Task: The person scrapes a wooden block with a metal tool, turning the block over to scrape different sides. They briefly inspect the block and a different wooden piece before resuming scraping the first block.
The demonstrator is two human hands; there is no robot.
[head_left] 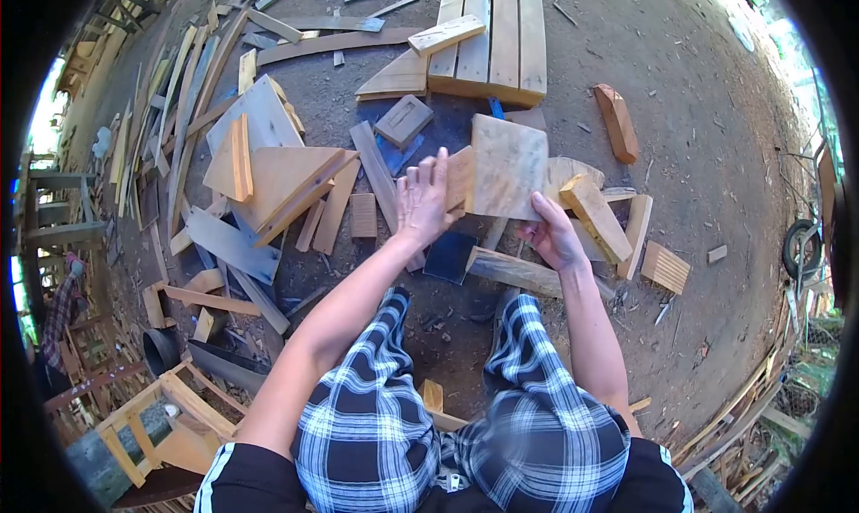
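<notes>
My left hand [424, 196] grips a small brown wood block [460, 178], with the fingers up along its left side. Its right edge meets a pale, roughly square wooden board [508, 166]. My right hand [552, 237] pinches that board at its lower right corner, thumb on the face. Both pieces are held up over the ground in front of my knees. Below them lie a dark square plate [449, 257] and a long wood offcut [514, 271]. A thick wood block [595, 218] rests just right of my right hand.
A slatted wooden platform [506, 39] stands ahead, a short plank [447, 35] on it. Board offcuts [286, 182] are piled at the left, with long strips [192, 110] beyond. A grey block [403, 121] and a reddish wood chunk [616, 124] lie on the dirt.
</notes>
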